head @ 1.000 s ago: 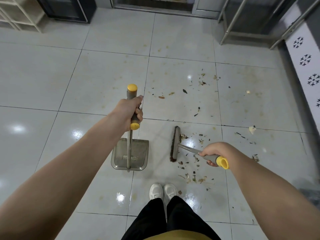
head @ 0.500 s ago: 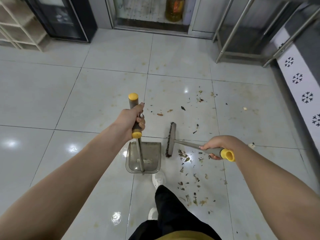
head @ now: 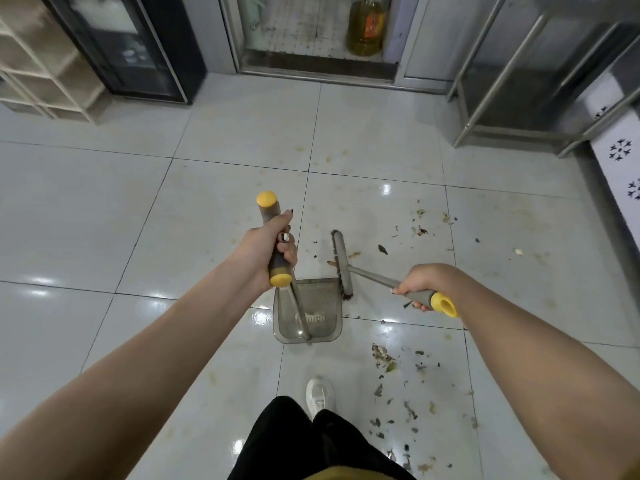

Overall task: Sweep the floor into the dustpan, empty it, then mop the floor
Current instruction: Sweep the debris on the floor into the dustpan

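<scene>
While the left grip [head: 266, 247] is curled around the dark sleeve of the dustpan handle [head: 267, 216], between its two yellow ends, the right grip [head: 420, 280] is wrapped around the grey brush handle [head: 372, 275], just ahead of its yellow end cap. Both are closed tight on their handles.

The dustpan [head: 323, 303] sits flat on the floor [head: 104, 220], directly below the left grip and a little toward the right one, with its open mouth facing away from the person. The brush head [head: 341, 265] lies between the two grips with its bristles turned toward the left grip. Its near end is at the pan's front corner on the right grip's side; whether it touches the pan is unclear.

Leaf scraps [head: 419, 231] are scattered on the tiles beyond the right grip. A second patch of debris [head: 389, 362] lies below that grip, on the near side, beside a white shoe [head: 320, 393].
</scene>
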